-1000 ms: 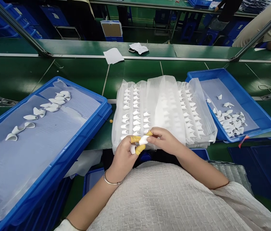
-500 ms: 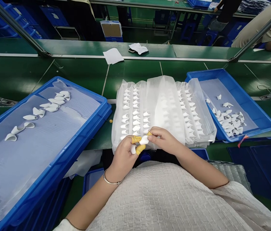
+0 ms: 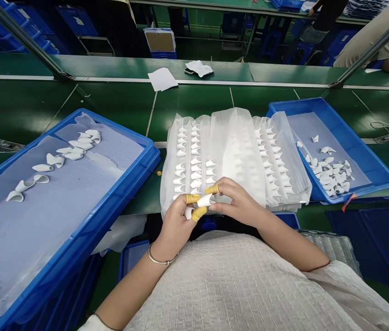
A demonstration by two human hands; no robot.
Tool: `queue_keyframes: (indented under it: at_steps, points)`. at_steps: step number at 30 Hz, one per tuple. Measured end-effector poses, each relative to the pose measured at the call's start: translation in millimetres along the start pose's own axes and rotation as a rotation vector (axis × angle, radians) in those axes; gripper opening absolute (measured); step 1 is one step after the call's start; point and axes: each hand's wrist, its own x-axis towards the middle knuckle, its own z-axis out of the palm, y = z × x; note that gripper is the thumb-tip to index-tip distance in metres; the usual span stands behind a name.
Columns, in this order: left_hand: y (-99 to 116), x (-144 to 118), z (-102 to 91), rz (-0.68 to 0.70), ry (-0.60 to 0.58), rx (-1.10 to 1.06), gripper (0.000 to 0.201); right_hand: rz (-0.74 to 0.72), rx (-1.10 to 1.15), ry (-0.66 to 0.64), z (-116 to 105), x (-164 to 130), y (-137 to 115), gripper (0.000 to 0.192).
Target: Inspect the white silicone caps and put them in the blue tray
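Note:
In front of me, my left hand (image 3: 175, 223) pinches a small curved white piece (image 3: 204, 200) between fingertips in yellow finger cots. A second white piece (image 3: 189, 212) sits deeper in the same hand. My right hand (image 3: 237, 202) holds the first piece from the right, its yellow-capped finger along the top and its thumb below. Just beyond the hands lies a translucent white sheet tray (image 3: 220, 133) with rows of similar white pieces (image 3: 195, 168); part of it is covered by a sheet, and my hands hide its near edge.
A large blue bin (image 3: 125, 184) on the left has several white shells (image 3: 54, 160) on its liner. On the right, another blue bin (image 3: 375, 161) contains a heap of small white pieces (image 3: 334, 177). White paper (image 3: 163, 79) and a cloth-covered dark object (image 3: 199, 69) rest farther back.
My right hand's yellow-capped finger has lifted and moved left over the top of the piece, and its thumb has dropped lower. The piece has turned slightly; my left hand has shifted slightly left.

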Motion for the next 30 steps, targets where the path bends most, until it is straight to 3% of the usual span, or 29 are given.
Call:
queue_keyframes:
  at_steps: [5,7,11,16,25,30]
  points:
    - [-3.2,-0.3,2.4,0.152,0.006,0.051,0.011,0.180,0.121,-0.057,2.5,4.1,2.3,0.043]
    - [-2.6,-0.2,2.0,0.134,-0.001,0.053,0.012,0.202,0.173,-0.072,3.0,5.1,2.6,0.043]
    - [0.4,0.0,0.0,0.028,-0.001,0.032,0.013,0.141,0.174,-0.050,0.9,3.4,2.0,0.028]
    - [0.6,0.3,-0.7,0.021,-0.007,0.001,0.013,0.057,0.040,-0.023,-1.0,0.1,0.7,0.020]
    - [8.7,-0.6,-2.6,0.162,-0.003,0.046,0.008,0.038,-0.013,-0.048,7.7,0.1,1.1,0.019]
    - [7.3,-1.3,-7.1,0.289,-0.076,0.111,0.005,0.069,0.111,-0.201,-3.3,2.1,-0.2,0.029]
